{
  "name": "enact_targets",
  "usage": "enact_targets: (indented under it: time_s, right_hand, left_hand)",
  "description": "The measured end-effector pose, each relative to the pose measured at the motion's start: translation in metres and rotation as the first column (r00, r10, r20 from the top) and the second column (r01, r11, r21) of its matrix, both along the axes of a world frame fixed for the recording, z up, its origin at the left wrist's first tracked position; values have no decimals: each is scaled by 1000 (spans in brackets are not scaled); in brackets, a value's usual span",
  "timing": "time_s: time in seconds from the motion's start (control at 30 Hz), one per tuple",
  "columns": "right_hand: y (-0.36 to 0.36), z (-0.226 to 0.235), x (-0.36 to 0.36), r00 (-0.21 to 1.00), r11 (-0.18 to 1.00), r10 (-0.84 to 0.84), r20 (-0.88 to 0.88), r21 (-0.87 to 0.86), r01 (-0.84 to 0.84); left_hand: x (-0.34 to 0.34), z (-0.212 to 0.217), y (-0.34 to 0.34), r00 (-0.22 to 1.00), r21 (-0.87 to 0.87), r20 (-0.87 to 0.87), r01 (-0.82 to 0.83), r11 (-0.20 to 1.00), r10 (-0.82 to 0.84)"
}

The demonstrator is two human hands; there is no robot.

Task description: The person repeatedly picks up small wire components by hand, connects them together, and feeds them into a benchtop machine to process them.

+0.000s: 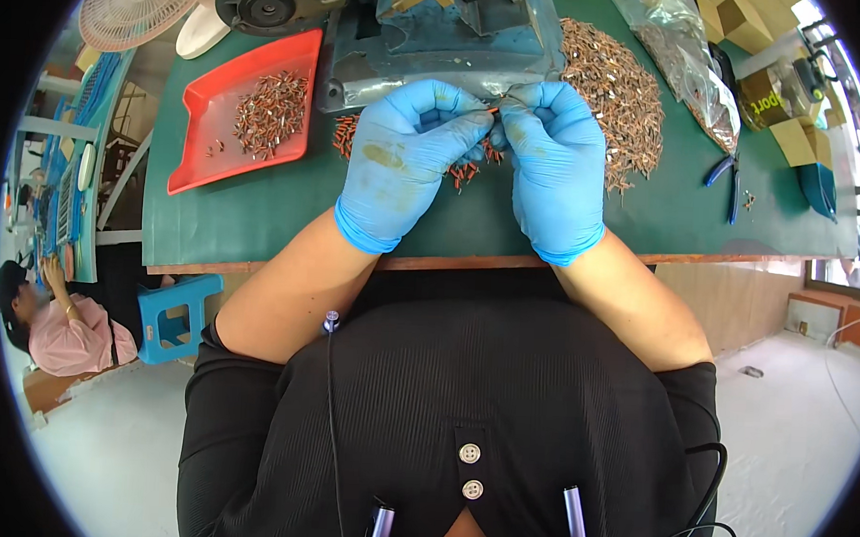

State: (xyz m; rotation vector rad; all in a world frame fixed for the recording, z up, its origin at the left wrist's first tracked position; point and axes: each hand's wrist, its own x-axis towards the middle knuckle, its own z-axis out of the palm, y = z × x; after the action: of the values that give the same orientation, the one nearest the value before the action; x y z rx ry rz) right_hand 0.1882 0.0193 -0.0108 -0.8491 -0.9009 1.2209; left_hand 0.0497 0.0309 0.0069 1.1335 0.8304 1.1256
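Note:
Both hands wear blue gloves with dark smudges and meet above the table's near half. Between thumb and fingertips, my left hand (393, 168) pinches a small orange piece (493, 110). The fingertips of my right hand (560, 173) are closed against the same spot; what they hold is too small and covered to make out. Below and between the hands lie loose orange pieces (464, 172), partly hidden by the gloves. Just beyond the fingertips stands a dark grey machine (429, 81) with a worn casing.
A red tray (193, 153) at the left holds many small metal-and-orange parts. Right of the machine spreads a large heap of similar parts (615, 104). Farther right are a clear plastic bag (684, 64), blue-handled pliers (734, 186) and cardboard boxes (743, 23). Someone sits at far left.

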Motion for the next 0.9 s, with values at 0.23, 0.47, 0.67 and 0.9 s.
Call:
enact_targets:
  time_s: [0.23, 0.47, 0.67, 0.9]
  right_hand:
    - [46, 30, -3, 984, 998, -41, 175, 50, 33]
    - [78, 41, 0, 978, 999, 11, 209, 41, -20]
    - [85, 19, 21, 975, 998, 5, 222, 61, -19]
    - [98, 24, 58, 947, 990, -7, 322, 137, -39]
  left_hand:
    - [-12, 32, 52, 942, 296, -220, -183, 938, 253]
    - [1, 35, 88, 888, 466, -255, -234, 853, 383]
    - [15, 37, 94, 797, 715, -317, -155, 682, 514]
    - [45, 39, 103, 778, 752, -270, -198, 629, 568]
